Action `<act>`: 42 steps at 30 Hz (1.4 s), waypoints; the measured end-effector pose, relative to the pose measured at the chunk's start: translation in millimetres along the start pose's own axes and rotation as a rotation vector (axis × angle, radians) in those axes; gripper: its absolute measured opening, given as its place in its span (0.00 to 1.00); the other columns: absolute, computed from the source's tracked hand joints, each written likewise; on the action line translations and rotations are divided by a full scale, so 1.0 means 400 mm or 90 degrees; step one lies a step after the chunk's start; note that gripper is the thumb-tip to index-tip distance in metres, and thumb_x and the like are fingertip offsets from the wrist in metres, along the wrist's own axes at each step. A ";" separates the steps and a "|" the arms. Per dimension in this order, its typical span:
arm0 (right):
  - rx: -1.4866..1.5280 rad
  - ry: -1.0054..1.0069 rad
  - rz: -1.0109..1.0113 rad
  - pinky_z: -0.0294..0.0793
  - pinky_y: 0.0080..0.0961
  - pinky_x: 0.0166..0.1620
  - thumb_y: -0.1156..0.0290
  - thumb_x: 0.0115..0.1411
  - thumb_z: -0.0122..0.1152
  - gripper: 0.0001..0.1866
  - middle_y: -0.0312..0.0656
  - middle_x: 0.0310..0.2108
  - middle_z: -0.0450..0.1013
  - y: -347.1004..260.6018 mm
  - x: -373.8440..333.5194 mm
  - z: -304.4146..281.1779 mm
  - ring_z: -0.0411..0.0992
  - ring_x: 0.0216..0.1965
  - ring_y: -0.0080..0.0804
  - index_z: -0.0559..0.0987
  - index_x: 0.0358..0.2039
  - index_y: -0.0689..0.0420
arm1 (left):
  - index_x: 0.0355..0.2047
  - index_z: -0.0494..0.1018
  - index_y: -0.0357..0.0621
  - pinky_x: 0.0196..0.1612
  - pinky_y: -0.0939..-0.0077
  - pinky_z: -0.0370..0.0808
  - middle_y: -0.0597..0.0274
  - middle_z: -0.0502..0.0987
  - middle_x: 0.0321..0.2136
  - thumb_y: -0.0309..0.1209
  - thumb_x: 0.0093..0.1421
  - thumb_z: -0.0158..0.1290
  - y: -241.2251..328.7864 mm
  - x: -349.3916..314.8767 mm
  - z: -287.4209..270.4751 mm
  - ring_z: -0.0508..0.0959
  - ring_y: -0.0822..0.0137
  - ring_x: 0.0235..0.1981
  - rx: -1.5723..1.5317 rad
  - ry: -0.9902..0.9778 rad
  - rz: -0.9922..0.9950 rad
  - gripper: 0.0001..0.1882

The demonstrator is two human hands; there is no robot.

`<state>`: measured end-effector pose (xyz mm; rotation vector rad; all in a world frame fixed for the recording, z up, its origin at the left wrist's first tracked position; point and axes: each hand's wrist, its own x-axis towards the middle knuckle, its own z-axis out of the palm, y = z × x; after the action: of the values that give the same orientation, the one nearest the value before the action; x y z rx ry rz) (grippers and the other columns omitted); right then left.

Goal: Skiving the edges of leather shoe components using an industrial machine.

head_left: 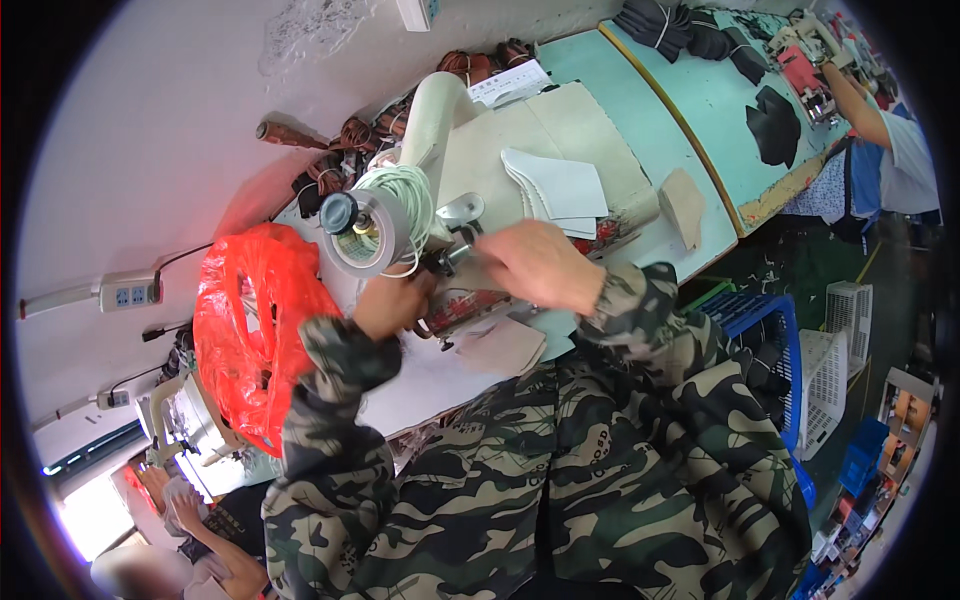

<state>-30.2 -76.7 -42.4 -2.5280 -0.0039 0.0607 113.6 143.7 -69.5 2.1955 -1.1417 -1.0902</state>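
Note:
A cream machine [434,115], seemingly a sewing machine, stands on the table in front of me. A round grey holder [391,246] with a coil of pale green cord [401,187] hangs at its front end. My left hand [393,303] is just below that holder, against the machine's head, its fingers mostly hidden. Across from it, my right hand [540,265] is bent toward a small metal part [455,257] of the machine head. Its fingertips are blurred, and I cannot see what they touch or hold. White cut pieces [565,188] lie stacked on the machine bed beyond it.
A red plastic bag [262,325] stands at the left. A beige piece [502,345] lies near my lap, another [682,207] farther right. Dark bundles [690,35] lie on the green table. At the right is a blue basket [775,345]. Other people work at both sides.

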 end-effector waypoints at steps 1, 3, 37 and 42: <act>0.104 -0.009 -0.044 0.75 0.44 0.36 0.68 0.51 0.63 0.13 0.45 0.32 0.78 0.009 -0.026 0.002 0.76 0.32 0.49 0.80 0.38 0.57 | 0.33 0.75 0.44 0.17 0.64 0.69 0.56 0.74 0.20 0.31 0.58 0.53 0.013 -0.037 0.048 0.75 0.61 0.16 0.226 0.151 0.074 0.06; 0.102 0.179 -0.055 0.74 0.43 0.37 0.70 0.51 0.63 0.11 0.44 0.33 0.77 0.016 -0.064 -0.047 0.75 0.34 0.46 0.79 0.37 0.56 | 0.34 0.74 0.45 0.20 0.59 0.72 0.52 0.75 0.24 0.31 0.56 0.53 0.068 -0.089 0.182 0.77 0.55 0.19 0.387 0.270 0.117 0.06; 0.209 0.125 -0.011 0.72 0.41 0.36 0.70 0.57 0.57 0.08 0.48 0.28 0.76 0.020 -0.072 -0.101 0.75 0.32 0.51 0.81 0.36 0.56 | 0.30 0.72 0.45 0.18 0.63 0.67 0.60 0.68 0.15 0.27 0.61 0.51 0.097 -0.088 0.207 0.73 0.59 0.14 0.385 0.428 0.158 0.03; 0.182 0.115 -0.009 0.73 0.39 0.33 0.73 0.58 0.58 0.08 0.47 0.28 0.77 0.035 -0.113 -0.095 0.75 0.30 0.48 0.80 0.37 0.58 | 0.27 0.68 0.48 0.16 0.62 0.70 0.60 0.71 0.15 0.30 0.59 0.52 0.090 -0.132 0.310 0.75 0.56 0.14 0.203 0.311 0.097 0.05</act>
<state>-73.9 -110.6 -17.5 -2.2390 0.0546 -0.1623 -22.0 164.6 -96.0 2.3743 -1.2859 -0.2899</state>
